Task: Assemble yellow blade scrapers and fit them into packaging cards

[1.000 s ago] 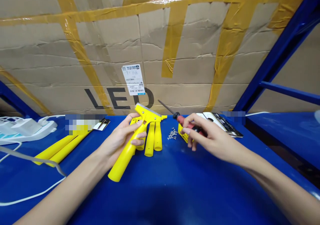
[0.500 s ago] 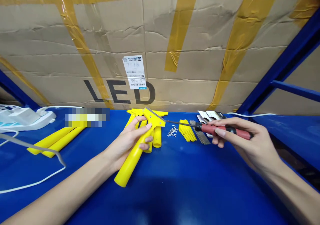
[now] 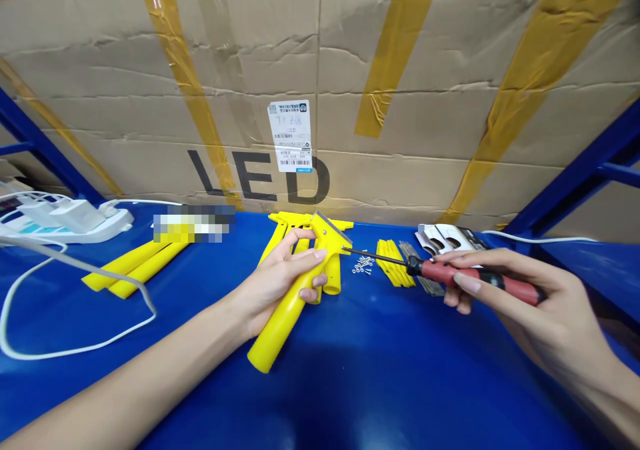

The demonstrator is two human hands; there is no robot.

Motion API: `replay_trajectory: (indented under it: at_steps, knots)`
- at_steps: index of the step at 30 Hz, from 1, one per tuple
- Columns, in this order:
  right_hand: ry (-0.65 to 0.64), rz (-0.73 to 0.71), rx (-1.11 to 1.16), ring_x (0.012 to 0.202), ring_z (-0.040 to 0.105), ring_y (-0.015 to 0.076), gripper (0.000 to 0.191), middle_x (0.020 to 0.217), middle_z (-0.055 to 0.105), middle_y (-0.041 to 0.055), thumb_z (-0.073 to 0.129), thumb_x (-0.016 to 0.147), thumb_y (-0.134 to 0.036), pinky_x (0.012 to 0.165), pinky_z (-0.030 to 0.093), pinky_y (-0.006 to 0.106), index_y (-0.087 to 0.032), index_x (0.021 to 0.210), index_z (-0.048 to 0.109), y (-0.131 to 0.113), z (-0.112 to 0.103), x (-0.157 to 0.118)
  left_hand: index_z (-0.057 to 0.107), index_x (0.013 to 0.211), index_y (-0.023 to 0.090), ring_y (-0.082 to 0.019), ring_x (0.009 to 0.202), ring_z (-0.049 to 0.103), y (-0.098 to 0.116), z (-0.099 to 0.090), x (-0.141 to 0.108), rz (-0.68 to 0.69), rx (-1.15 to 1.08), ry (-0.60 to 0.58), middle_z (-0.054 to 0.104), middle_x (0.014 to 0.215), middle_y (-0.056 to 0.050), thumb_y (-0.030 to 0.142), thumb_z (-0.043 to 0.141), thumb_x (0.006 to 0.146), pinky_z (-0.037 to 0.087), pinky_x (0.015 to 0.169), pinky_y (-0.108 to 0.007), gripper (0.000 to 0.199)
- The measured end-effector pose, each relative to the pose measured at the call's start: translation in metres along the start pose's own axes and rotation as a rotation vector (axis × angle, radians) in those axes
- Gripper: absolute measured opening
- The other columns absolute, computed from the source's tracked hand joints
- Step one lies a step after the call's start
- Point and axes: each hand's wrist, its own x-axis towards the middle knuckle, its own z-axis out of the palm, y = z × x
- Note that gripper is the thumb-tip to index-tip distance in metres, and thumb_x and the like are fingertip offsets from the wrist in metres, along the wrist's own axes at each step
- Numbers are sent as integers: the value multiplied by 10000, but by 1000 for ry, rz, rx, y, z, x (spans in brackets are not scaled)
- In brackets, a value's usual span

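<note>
My left hand (image 3: pixel 290 270) is wrapped round the handle of a yellow scraper (image 3: pixel 280 327), whose head with a metal blade points up and away. In my right hand (image 3: pixel 530 297) is a red and black screwdriver (image 3: pixel 480 277), its thin shaft aimed left. The screwdriver's tip reaches the right edge of the scraper head. Behind the scraper lie more yellow scrapers (image 3: pixel 332 277). To their right are small screws and nuts (image 3: pixel 361 265), a pile of yellow strips (image 3: pixel 393 263) and thin metal blades (image 3: pixel 425 278), partly behind the screwdriver.
On the blue table (image 3: pixel 360 383), two yellow tubes (image 3: pixel 150 267) and a white power strip (image 3: pixel 107 227) with looping cables (image 3: pixel 75 351) lie at left. White and black packets (image 3: pixel 453 238) rest at back right. A large cardboard box (image 3: pixel 250 57) stands behind, between blue posts.
The view has shifted, so most things appear farther right. The screwdriver's tip has moved lower on the scraper head's edge. Both hands keep their holds.
</note>
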Motion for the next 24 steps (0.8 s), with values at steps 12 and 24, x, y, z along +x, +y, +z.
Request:
replay_trajectory:
  at_steps: [12,24]
  knots:
    - [11,50,32,621,672,207,214,960,770,83,809,818,-392,546,545,366,-268,987,767,-6,3,2,472,1039,231,-64,579,530,2,4,-4,19,22,31,597,887,-27,158,738,858,347,417,-111,330]
    - [-14,36,86,619,675,184,163,923,764,73,804,827,-317,518,551,324,-236,962,763,-4,1,4,443,1054,257,-73,575,533,-2,3,-4,14,20,21,567,805,11,161,740,866,362,420,-109,363]
